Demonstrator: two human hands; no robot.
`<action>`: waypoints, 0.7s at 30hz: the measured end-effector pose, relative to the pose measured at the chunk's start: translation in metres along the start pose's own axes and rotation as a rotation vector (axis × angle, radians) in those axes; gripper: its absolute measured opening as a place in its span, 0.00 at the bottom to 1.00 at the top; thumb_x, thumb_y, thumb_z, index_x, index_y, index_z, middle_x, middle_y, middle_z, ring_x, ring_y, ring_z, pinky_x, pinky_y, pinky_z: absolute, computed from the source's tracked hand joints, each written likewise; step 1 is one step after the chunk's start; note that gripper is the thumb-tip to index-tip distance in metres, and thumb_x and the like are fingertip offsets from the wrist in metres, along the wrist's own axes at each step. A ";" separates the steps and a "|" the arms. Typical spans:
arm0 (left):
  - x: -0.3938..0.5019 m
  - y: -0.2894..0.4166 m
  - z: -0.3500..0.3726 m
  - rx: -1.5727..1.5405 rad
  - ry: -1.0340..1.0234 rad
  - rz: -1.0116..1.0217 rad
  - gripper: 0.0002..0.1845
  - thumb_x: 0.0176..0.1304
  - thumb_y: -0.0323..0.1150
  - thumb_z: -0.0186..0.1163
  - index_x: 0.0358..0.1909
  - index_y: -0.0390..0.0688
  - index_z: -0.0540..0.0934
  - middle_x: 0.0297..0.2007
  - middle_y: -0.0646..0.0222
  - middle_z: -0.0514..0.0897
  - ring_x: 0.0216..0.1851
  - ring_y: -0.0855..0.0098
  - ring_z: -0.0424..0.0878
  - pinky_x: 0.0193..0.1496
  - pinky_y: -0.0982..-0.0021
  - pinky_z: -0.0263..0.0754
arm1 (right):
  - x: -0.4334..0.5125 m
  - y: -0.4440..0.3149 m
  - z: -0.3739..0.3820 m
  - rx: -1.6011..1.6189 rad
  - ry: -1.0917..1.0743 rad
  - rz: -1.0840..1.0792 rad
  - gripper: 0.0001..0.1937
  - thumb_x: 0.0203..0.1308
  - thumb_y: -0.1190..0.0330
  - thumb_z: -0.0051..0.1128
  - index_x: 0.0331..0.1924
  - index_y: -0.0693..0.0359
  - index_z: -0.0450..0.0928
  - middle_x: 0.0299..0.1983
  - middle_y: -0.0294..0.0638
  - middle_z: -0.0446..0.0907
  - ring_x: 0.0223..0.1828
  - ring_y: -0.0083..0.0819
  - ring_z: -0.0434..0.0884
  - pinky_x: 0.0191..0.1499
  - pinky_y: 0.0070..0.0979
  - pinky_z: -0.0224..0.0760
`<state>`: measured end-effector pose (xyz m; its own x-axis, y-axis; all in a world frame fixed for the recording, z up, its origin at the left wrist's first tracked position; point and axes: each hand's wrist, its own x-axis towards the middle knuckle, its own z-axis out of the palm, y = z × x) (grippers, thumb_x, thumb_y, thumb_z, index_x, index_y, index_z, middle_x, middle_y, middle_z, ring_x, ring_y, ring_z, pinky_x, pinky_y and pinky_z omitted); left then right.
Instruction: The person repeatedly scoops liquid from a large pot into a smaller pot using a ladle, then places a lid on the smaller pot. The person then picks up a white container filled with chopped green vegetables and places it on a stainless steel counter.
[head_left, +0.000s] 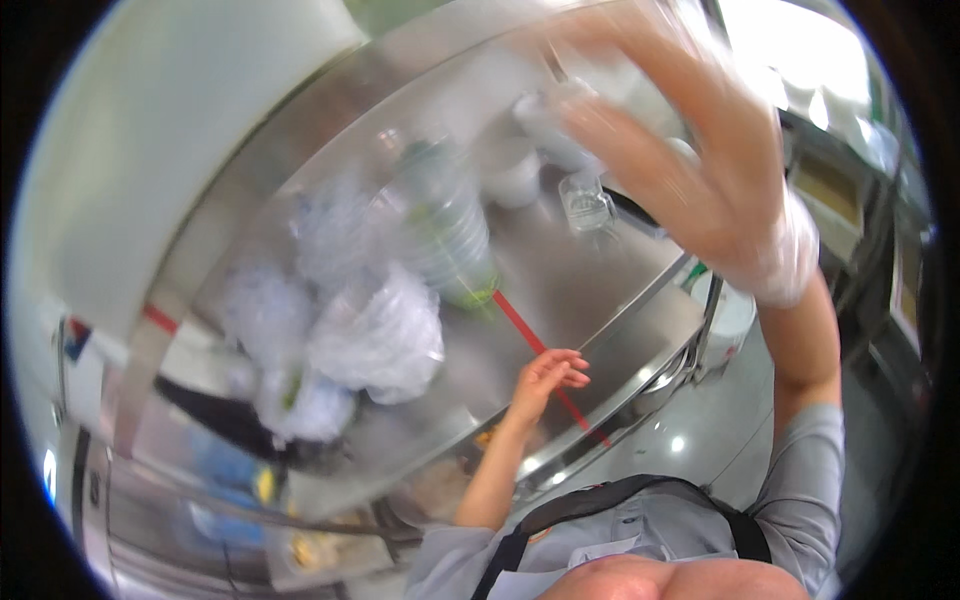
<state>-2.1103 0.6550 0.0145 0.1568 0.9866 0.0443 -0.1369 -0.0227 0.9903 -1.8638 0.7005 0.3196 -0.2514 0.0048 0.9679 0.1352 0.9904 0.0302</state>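
Observation:
Large and blurred close to the camera, my right hand (690, 165) reaches over the upper right of a steel counter (547, 262). Clear thin plastic (795, 247) wraps its wrist. Motion blur hides whether its fingertips hold anything. Lower down, my left hand (551, 382) hovers near the counter's front edge with loosely bent fingers and nothing in them. Beyond it is a nested stack of clear plastic containers (450, 232) with green at its end. White plastic bags (382, 337) lie left of the stack. A clear handled jar (586, 202) and white containers (510, 172) are below my right hand.
A narrow red strip (517, 319) crosses the counter. At the lower left, a tray holds yellow pieces (311, 551), with blurred blue items (225, 465) near it. A white bucket (724, 315) stands right of the counter above a shiny grey floor (675, 427).

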 end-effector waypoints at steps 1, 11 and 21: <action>-0.006 0.000 -0.011 -0.098 -0.089 0.012 0.13 0.70 0.33 0.50 0.49 0.36 0.76 0.43 0.60 0.83 0.40 0.70 0.83 0.46 0.70 0.77 | 0.036 -0.020 0.022 -0.067 0.042 -0.051 0.16 0.58 0.71 0.55 0.50 0.67 0.76 0.45 0.48 0.81 0.45 0.38 0.80 0.51 0.28 0.70; -0.027 -0.005 -0.046 -0.478 -0.333 0.031 0.12 0.68 0.30 0.51 0.47 0.34 0.77 0.41 0.59 0.83 0.40 0.67 0.83 0.47 0.69 0.77 | 0.179 -0.068 0.130 -0.411 -0.071 0.095 0.15 0.58 0.65 0.55 0.45 0.66 0.77 0.41 0.45 0.80 0.40 0.37 0.79 0.45 0.28 0.70; -0.042 0.117 -0.028 -0.500 -0.517 0.547 0.29 0.66 0.47 0.51 0.63 0.39 0.63 0.61 0.56 0.69 0.58 0.57 0.73 0.56 0.55 0.74 | 0.169 -0.175 0.070 -0.686 -0.153 0.193 0.16 0.58 0.59 0.55 0.40 0.65 0.77 0.36 0.43 0.80 0.36 0.36 0.79 0.40 0.27 0.69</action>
<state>-2.1604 0.6158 0.1245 0.3486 0.6603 0.6652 -0.7114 -0.2756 0.6464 -1.9972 0.5380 0.4608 -0.2868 0.2398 0.9275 0.7486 0.6602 0.0608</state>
